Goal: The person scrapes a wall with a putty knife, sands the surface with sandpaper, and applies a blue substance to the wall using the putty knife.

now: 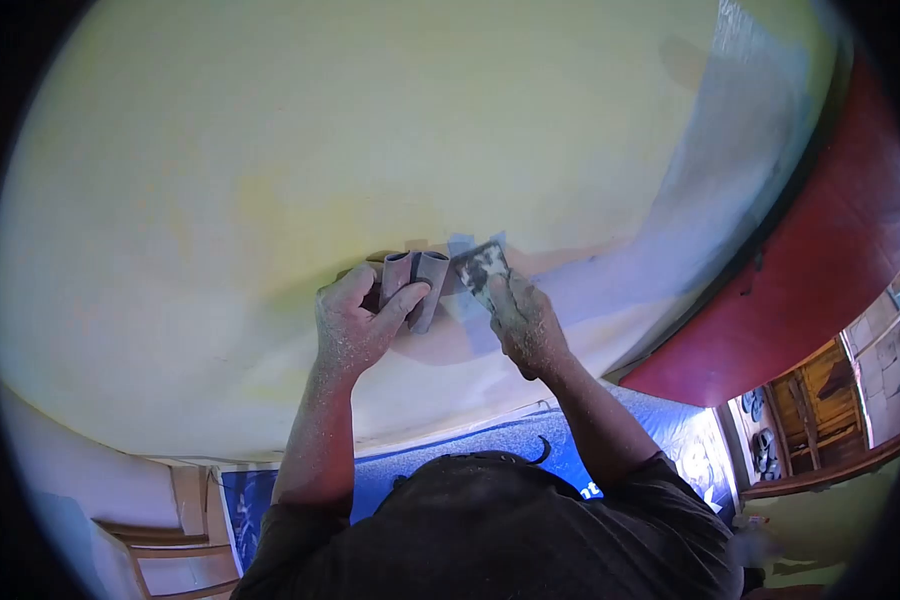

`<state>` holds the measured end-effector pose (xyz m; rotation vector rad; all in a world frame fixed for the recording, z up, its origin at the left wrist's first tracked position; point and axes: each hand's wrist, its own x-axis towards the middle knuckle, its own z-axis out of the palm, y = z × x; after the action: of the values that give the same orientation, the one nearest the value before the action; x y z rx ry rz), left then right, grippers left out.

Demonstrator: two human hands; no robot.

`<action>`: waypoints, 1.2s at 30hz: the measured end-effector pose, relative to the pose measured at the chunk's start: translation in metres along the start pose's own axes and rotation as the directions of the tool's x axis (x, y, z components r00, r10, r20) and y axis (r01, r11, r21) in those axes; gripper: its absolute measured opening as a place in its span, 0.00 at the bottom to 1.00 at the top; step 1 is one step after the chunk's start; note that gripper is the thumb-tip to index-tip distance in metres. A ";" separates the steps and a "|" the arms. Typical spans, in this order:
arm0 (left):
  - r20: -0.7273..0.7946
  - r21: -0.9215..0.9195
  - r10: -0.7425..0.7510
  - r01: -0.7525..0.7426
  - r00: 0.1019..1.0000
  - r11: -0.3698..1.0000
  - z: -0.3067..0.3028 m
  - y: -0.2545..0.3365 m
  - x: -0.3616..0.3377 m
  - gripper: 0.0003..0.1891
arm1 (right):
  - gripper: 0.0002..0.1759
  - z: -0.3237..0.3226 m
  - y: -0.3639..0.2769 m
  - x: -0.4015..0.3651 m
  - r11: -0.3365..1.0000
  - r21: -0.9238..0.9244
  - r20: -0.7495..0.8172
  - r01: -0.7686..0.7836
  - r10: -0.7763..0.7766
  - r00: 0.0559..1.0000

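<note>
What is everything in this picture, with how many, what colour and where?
Large curved surface: one, mostly pale yellow-green, bluish toward the right, filling most of the view
Curled sheet material: two curled parts, grey, in the left hand
Flat tool: one, dark and whitish, in the right hand
Panel: one, red, right
Sheeting: count unclear, blue, behind the person
Wooden framework: one, brown, lower right
Shoe-like items: count unclear, dark, lower right
Wooden strips: at least two, brown, lower left
Shirt: one, dark, bottom centre
Hands: two, dusted pale, centre
</note>
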<state>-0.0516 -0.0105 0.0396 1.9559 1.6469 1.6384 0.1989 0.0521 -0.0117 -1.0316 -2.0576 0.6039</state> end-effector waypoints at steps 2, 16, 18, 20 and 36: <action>-0.007 0.028 0.026 -0.026 1.000 0.999 0.000 -0.003 -0.001 0.25 | 0.16 0.025 0.039 -0.016 0.985 -0.058 -0.093 0.161 -0.166 0.982; 0.038 0.090 0.045 -0.049 0.998 0.995 -0.003 -0.008 -0.002 0.23 | 0.19 0.033 0.032 -0.010 0.999 0.036 -0.087 0.014 -0.011 0.996; 0.054 0.126 0.052 -0.058 0.997 0.990 -0.007 -0.007 -0.002 0.21 | 0.22 0.027 0.008 -0.025 0.839 0.274 0.205 -0.470 0.427 0.881; 0.070 0.142 0.064 -0.073 0.996 0.987 -0.008 -0.004 -0.001 0.20 | 0.17 0.026 0.021 -0.024 0.999 -0.027 0.089 -0.031 0.033 0.996; 0.030 0.021 -0.027 0.026 0.999 0.999 -0.003 0.004 -0.002 0.24 | 0.17 -0.019 -0.032 0.020 0.856 0.396 0.101 -0.333 0.320 0.942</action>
<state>-0.0504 -0.0153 0.0422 1.9493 1.6782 1.5809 0.1912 0.0515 0.0300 -1.1251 -1.6824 1.1779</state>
